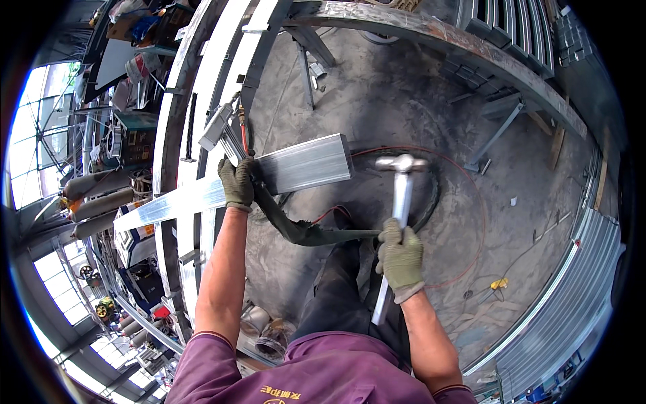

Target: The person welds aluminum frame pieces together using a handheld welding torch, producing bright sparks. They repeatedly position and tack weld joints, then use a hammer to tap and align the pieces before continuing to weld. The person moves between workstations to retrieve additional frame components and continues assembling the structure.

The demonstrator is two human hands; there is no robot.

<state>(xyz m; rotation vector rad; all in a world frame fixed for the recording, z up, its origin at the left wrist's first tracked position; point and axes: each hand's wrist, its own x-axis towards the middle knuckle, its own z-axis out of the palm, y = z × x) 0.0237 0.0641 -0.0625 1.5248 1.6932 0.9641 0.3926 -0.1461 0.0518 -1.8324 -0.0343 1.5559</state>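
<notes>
My right hand (401,259), in an olive-green glove, is closed round the metal handle of a hammer (402,195). The hammer stands head up, its head slightly blurred. My left hand (236,183), also gloved, is over a shiny square metal tube (306,165), its fingers curled round the lower part of a silvery hand tool (227,128). That tool's exact kind is hard to make out. A red hose with a brass fitting (243,128) joins near it. From beside my left hand a thick dark-sleeved cable (296,230) sags across toward my right hand.
Long metal beams (235,74) form a frame on the left, with a curved beam (431,30) across the far side. A red hose (481,222) loops over the concrete floor (363,87). Stacked corrugated sheets (565,289) lie at right; gas cylinders (101,202) lie at left.
</notes>
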